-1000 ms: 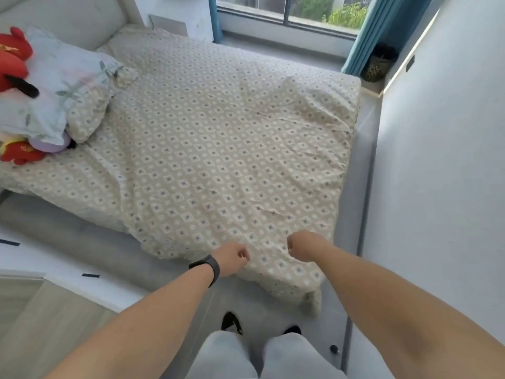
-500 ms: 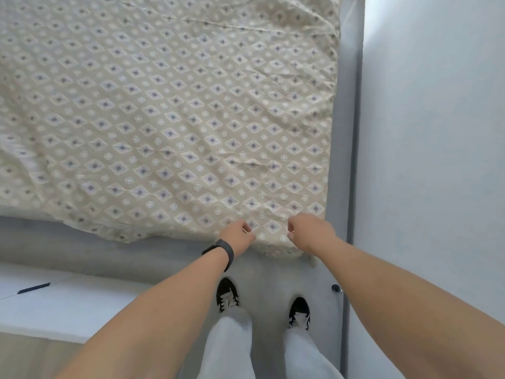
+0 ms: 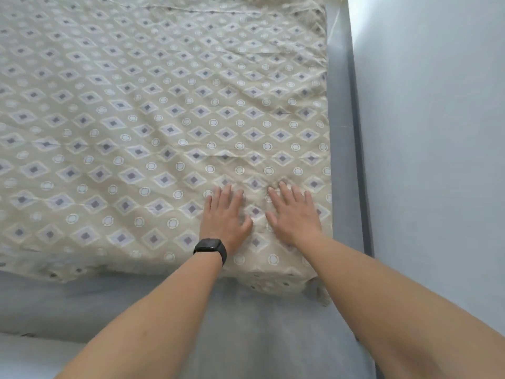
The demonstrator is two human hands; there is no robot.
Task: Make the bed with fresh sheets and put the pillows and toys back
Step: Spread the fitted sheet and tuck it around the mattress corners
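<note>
A beige sheet (image 3: 142, 110) printed with grey diamonds and white rings covers the bed and fills most of the view. Its near edge hangs a little over the grey bed frame (image 3: 246, 318). My left hand (image 3: 225, 217), with a black watch on the wrist, lies flat on the sheet close to the near right corner, fingers spread. My right hand (image 3: 293, 217) lies flat just beside it, palm down, fingers apart. Neither hand holds anything. Light wrinkles run across the sheet beyond my fingers. No pillows or toys are in view.
A pale blue-grey wall (image 3: 437, 132) stands close along the bed's right side, with the grey frame rail (image 3: 344, 132) between sheet and wall. A strip of light floor (image 3: 32, 359) shows at the bottom left.
Both hands have let go of the sheet's near edge and now press flat on top of it, further in. The view has moved closer over the bed; pillows, toys and my feet are out of frame.
</note>
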